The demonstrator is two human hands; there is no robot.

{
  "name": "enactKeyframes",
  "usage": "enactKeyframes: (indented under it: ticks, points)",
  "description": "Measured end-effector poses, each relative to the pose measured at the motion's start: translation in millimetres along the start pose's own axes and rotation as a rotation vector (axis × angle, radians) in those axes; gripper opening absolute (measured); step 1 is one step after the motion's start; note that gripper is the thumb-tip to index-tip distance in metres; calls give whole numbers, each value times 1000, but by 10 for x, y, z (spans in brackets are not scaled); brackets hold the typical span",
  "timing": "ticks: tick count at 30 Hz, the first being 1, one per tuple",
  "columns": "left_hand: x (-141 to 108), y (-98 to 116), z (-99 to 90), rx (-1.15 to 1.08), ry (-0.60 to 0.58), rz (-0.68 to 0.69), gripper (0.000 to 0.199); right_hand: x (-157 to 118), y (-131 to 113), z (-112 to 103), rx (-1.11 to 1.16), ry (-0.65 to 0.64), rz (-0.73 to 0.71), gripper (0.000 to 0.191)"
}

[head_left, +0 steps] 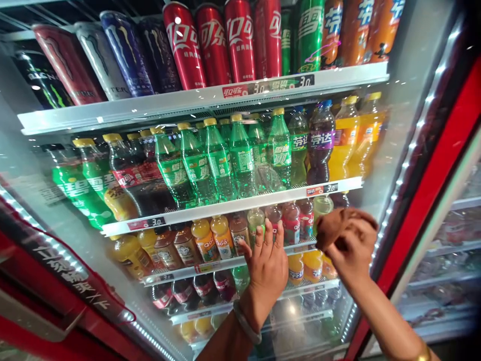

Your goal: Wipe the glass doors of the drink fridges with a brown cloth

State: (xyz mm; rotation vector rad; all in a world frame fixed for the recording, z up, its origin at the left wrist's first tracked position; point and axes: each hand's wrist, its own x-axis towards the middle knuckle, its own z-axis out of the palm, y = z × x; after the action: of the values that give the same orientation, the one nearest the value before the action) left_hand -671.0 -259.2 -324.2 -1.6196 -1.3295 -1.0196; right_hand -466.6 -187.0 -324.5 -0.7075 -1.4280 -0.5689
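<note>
My left hand (266, 263) is raised with its fingers spread in front of the drinks cooler; whether it touches the glass I cannot tell. A grey band circles that wrist. Behind its fingertips are small bottles (256, 218) on a middle shelf. To the right, my right hand (351, 253) is closed around a bunched brown cloth (340, 224). The cloth covers part of the bottles at that shelf's right end. Glare and reflections lie over the lower shelves, as from a glass pane (291, 321).
Tall cans (183, 45) line the top shelf, with green soda bottles (220, 163) and orange soda bottles (343, 143) below. White shelf edges (233, 208) carry price tags. Red frame parts (424, 180) and light strips border the cooler. Another shelved unit (451, 260) stands at the right.
</note>
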Motion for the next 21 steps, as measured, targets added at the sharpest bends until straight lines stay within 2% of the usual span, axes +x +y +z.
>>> enactKeyframes:
  ticks: [2,3,5,7,9,10,12,13,15,17,19,21]
  points:
    - [62,88,52,-15,13,15,72,294,76,54,-22,128,119,21]
    - [90,137,78,-26,14,11,71,411,49,91,-23,152,163,21]
    - [127,221,129,-48,8,-6,69,478,-79,138,-14,136,149,20]
    - [128,256,174,-57,10,8,65,295,-192,115,8,35,42,19]
    - [105,232,205,-62,26,105,61,-21,-182,33,15,-88,-49,19]
    - [94,205,213,-72,30,171,60,-161,-122,-14,-3,-119,-54,19]
    - [85,147,212,-105,32,284,58,-280,62,-84,-58,-82,15,18]
    - [89,123,204,-122,28,313,58,-236,156,-94,-84,-16,83,19]
    - [106,96,185,-142,21,322,58,24,275,-51,-108,133,251,27]
    - [121,89,171,-152,23,317,57,356,250,45,-97,237,402,25]
    - [120,87,172,-168,14,316,56,537,94,131,-83,237,392,20]
    - [100,80,186,-198,10,311,52,430,-110,166,-70,142,266,15]
